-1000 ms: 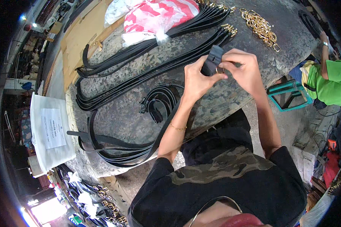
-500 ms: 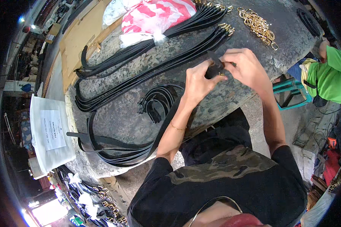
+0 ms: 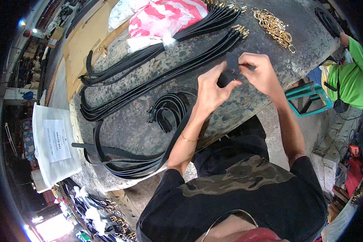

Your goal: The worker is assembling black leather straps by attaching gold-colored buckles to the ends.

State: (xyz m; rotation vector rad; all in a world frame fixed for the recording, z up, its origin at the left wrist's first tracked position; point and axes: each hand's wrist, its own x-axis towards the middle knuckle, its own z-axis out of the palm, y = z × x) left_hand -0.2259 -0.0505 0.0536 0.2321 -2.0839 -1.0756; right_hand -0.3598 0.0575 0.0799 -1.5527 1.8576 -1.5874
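Note:
Over the table's near right side, my left hand (image 3: 212, 87) grips a black belt strap (image 3: 232, 61), thumb on one side and fingers on the other. My right hand (image 3: 263, 74) pinches the same strap from the right with thumb and fingertips. Part of it stands up between the two hands, and a small gold metal bit shows by my left thumb. Below my left forearm runs a bundle of long black straps (image 3: 127, 170). Further off lie belts with gold ends (image 3: 177, 66) and a pile of gold buckles (image 3: 273, 29).
A red-and-white plastic bag (image 3: 165, 18) rests on more belts at the back. Coiled straps (image 3: 169, 105) lie left of my hands. A white bin (image 3: 54, 145) with a paper label stands at the left edge. To the right are a teal frame (image 3: 309, 99) and a person in green (image 3: 349, 80).
The strap's end now stands more upright and shows broader between my hands. My right fingers have shifted slightly on it. The person in green at the right has moved a little.

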